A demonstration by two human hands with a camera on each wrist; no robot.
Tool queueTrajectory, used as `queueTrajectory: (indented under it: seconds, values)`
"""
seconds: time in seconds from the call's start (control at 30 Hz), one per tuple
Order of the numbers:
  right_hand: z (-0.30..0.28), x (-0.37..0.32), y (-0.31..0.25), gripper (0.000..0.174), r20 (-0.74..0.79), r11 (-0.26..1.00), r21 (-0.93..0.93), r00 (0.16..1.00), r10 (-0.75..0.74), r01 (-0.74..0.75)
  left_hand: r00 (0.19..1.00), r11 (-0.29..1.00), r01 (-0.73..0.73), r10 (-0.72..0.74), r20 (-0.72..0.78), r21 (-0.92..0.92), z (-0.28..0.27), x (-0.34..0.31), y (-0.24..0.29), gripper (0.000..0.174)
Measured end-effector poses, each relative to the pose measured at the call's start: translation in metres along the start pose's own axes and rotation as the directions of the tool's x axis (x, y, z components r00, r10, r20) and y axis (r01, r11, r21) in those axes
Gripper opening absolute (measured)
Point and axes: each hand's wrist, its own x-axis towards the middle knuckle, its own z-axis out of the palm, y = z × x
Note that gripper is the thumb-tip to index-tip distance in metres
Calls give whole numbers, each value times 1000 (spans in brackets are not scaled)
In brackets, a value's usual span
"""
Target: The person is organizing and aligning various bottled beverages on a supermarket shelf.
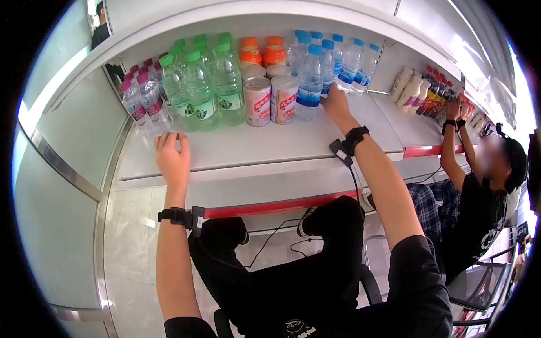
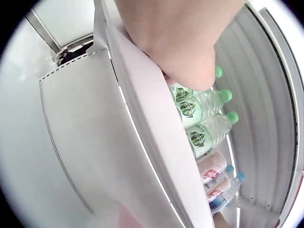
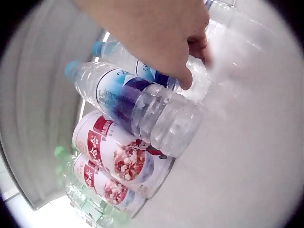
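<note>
The head view shows a seated person [image 1: 293,281] at a white shelf [image 1: 253,149]. The right hand [image 1: 338,105] reaches in among the blue-capped bottles [image 1: 350,63], just right of the front blue-capped bottle [image 1: 309,84], which stands upright beside two pink-and-white cans [image 1: 284,100]. In the right wrist view its fingers bend low by a bottle behind that front one; whether they grip it cannot be told. The left hand [image 1: 173,156] is at the shelf's front edge, fingers loosely relaxed and holding nothing, near the upright purple-capped bottles [image 1: 151,99] and green-capped bottles [image 1: 201,93]. Orange-capped bottles [image 1: 274,52] stand toward the back, behind the cans. Farther right, another person [image 1: 479,208] has both hands raised beside more bottles.
</note>
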Motion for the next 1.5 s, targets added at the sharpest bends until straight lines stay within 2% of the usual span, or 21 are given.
queueTrajectory:
  seconds: [0.1, 0.23, 0.3, 0.37, 0.5, 0.6, 0.63, 0.7, 0.73, 0.77, 0.8, 0.83, 0.87, 0.9, 0.97, 1.1, 1.17, 1.2, 1.33, 1.43, 1.5]
  values:
    - [4, 5, 0, 51, -20, 998, -33, 999, -44, 44, 999, 1000, -11, 12, -49, 11, 1, 1, 2, 18]
    - [1, 4, -9, 50, -15, 1000, -15, 1000, 14, -14, 998, 998, -56, 56, -39, 9, -1, 2, 3, 20]
    - [-2, 2, -8, 52, 13, 996, -6, 996, 84, -84, 999, 999, -19, 20, -29, 39, 0, 1, 4, 21]
    - [1, 1, -4, 55, 61, 998, -40, 997, 47, -45, 999, 999, -25, 26, -26, 37, 0, 2, 4, 22]
    - [-8, 1, 5, 63, 63, 995, 92, 997, -33, 27, 1000, 1000, -12, 13, -19, 27, 1, 1, 3, 24]
    - [-28, -6, 2, 70, 38, 992, 106, 997, -67, 63, 998, 998, -49, 51, -47, 32, 2, 0, 1, 23]
    - [-35, -8, 4, 70, 51, 993, 103, 997, -62, 56, 998, 999, -43, 44, -35, 31, 2, -1, 1, 23]
    - [-46, -9, 14, 74, 106, 977, 166, 983, -151, 132, 997, 998, -60, 60, -51, 8, 1, 0, 0, 22]
    - [-46, -2, 28, 71, 111, 975, 207, 988, -103, 79, 998, 999, -53, 53, -40, 10, 2, 1, -1, 22]
    - [-45, 8, 41, 66, 68, 984, 171, 996, -57, 45, 997, 998, -71, 71, -42, 2, 2, 1, -3, 22]
    - [-34, 25, 70, 63, -114, 991, 52, 986, -120, 127, 995, 996, -89, 88, -43, -5, 3, 0, -5, 21]
    - [-40, 33, 75, 59, -269, 990, -82, 954, -133, 115, 996, 996, -84, 84, -34, -2, 3, -1, -5, 21]
    - [-44, 37, 80, 65, -379, 986, -167, 923, -62, -3, 998, 998, -65, 65, -26, -7, 3, -1, -5, 21]
    - [-46, 44, 86, 65, -367, 986, -164, 928, -58, -3, 999, 999, -45, 44, -19, -8, 2, -1, -5, 21]
    - [-46, 70, 101, 81, -363, 951, -278, 931, 25, -134, 1000, 999, -26, 26, -6, -26, 1, -1, -4, 21]
    - [-37, 96, 98, 95, -316, 964, -155, 935, 160, -218, 999, 998, 19, -17, 31, -59, -3, 0, -1, 22]
    - [-41, 97, 90, 101, -185, 937, -177, 946, 268, -300, 1000, 997, 12, -10, 28, -74, -3, 1, -1, 22]
    - [-39, 95, 93, 102, -212, 956, -84, 943, 258, -281, 1000, 995, 6, -5, 18, -97, -3, 0, 0, 21]
    - [-45, 94, 98, 101, -222, 948, -130, 940, 259, -292, 999, 996, 14, -12, 30, -92, -3, 2, -4, 21]
    - [-44, 80, 99, 96, -308, 952, -194, 936, 169, -236, 999, 996, 1, -4, -33, -94, 0, 0, -7, 20]
    - [-52, 58, 92, 94, -361, 962, -85, 908, 211, -258, 999, 994, 35, -37, -20, -107, 0, -1, -6, 20]
